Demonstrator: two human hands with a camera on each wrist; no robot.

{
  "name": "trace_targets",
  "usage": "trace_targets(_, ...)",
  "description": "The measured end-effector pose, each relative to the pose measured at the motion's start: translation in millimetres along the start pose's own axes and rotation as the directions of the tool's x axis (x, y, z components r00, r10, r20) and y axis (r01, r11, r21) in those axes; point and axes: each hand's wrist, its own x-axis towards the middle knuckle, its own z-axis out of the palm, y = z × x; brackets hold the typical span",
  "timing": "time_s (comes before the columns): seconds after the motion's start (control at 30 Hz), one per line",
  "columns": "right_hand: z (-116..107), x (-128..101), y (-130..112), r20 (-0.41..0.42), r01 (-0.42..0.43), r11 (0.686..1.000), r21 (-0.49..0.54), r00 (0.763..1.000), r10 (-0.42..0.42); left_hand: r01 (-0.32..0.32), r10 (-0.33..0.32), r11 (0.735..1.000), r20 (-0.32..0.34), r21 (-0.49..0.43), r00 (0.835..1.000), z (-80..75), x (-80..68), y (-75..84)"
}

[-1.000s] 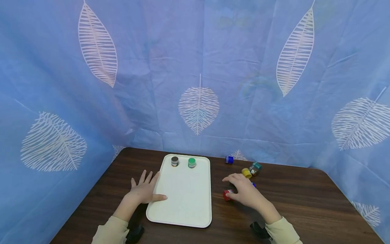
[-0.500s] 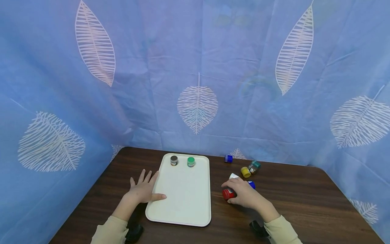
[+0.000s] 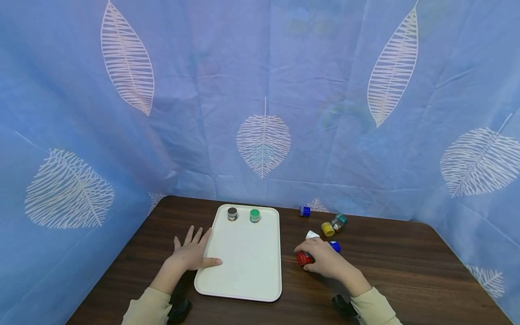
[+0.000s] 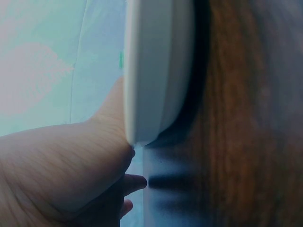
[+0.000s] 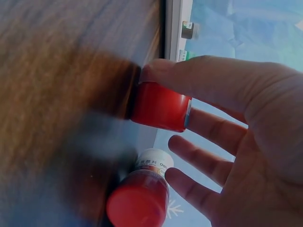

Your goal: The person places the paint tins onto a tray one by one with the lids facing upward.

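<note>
Gripping a small red-capped jar [image 3: 303, 258] on the table, just beside the tray's right edge.
Right hand [image 3: 325, 262] curled around it, thumb on cap; left hand [image 3: 190, 255] flat, fingers spread, touching the white tray [image 3: 248, 266].

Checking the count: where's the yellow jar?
Head view: the yellow jar lies on the table, right of the tray, beside the teal-capped jar.
</note>
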Motion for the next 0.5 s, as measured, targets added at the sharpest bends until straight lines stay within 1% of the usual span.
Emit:
trace_targets(0.27, 3.2, -0.4, -1.4, -0.045, 0.032, 0.998, -0.046, 0.998, -0.034, -0.007, 0.007, 1.000, -0.004, -0.008, 1.000, -0.5, -0.9, 0.7)
trace_targets(0.5, 5.7, 2.5, -2.5, -0.058, 0.000, 0.999, -0.044, 0.998, -0.002, -0.006, 0.006, 1.000, -0.001, -0.023, 1.000, -2.1, -2.1, 1.5)
